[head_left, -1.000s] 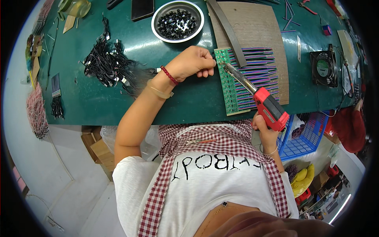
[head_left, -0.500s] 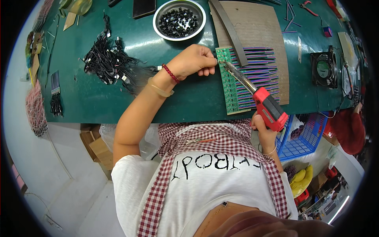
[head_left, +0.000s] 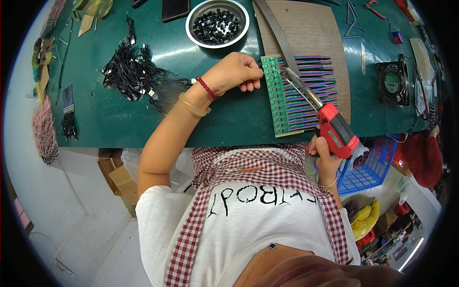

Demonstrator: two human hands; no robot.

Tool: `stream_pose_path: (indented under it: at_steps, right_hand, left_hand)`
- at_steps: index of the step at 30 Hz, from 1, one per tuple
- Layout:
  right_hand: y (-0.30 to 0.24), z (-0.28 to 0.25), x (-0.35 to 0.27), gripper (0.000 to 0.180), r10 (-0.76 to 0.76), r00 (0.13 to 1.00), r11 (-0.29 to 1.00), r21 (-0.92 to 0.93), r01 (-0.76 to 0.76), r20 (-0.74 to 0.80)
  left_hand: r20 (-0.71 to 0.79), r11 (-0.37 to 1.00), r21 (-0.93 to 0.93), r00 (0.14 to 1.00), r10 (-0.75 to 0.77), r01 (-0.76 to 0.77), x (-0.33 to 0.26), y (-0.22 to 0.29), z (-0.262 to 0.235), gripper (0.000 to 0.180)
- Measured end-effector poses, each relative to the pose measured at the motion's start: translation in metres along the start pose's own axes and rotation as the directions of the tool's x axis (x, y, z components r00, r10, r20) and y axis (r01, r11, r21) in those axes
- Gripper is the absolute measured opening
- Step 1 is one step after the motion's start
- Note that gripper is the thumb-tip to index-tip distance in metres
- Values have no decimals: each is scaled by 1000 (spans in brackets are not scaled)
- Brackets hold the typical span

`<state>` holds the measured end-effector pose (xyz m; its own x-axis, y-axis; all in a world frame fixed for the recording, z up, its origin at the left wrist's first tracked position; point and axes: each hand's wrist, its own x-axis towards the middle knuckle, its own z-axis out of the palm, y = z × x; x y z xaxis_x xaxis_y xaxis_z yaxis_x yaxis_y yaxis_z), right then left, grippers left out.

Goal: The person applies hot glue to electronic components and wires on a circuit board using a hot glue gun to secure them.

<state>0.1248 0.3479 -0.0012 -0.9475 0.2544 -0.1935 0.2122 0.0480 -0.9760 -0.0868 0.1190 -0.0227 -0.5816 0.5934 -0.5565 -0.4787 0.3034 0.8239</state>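
Observation:
My right hand grips a red-and-black soldering gun. Its metal barrel slants up and left, with the tip over a green circuit board panel. Rows of thin multicoloured wires run rightward from the panel. At the panel's upper left edge, my left hand is closed in a pinch; whatever lies between the fingertips is too small to make out. Black cables with white connectors lie in a tangle left of that hand, some trailing toward my wrist. A flat grey bar rests across the wires.
Beyond my left hand stands a metal bowl of small black parts. A brown board lies under the panel. To the right are a black fan and red-handled pliers. A blue crate sits below the table's edge.
My right hand has drawn the soldering gun right and slightly down, taking its tip away from my left fingertips. My left hand has stayed nearly still.

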Motion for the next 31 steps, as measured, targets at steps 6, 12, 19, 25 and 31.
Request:
stream_pose_path:
  at_steps: [6, 12, 19, 25, 31]
  right_hand:
    - [-8, -5, 4, 33, -3, 1000, 989, 145, 7, -29]
    - [-16, -1, 12, 31, -49, 995, 963, 259, 71, -90]
    - [-20, -3, 12, 32, -105, 990, 966, 226, 125, -96]
    - [-29, 1, 21, 31, -109, 986, 930, 337, 147, -127]
    - [-37, 14, 30, 34, -118, 989, 895, 422, 145, -90]
  left_hand:
    - [-187, 885, 451, 957, 221, -116, -17, 23, -14, 19]
    - [-276, 227, 960, 679, 680, 164, 16, 15, -47, 14]
    - [-256, 210, 964, 776, 577, 162, 20, 22, -49, 14]
    - [-342, 399, 915, 630, 697, 56, 12, 23, -69, 11]
    - [-274, 377, 922, 538, 797, -89, 3, 17, -66, 15]
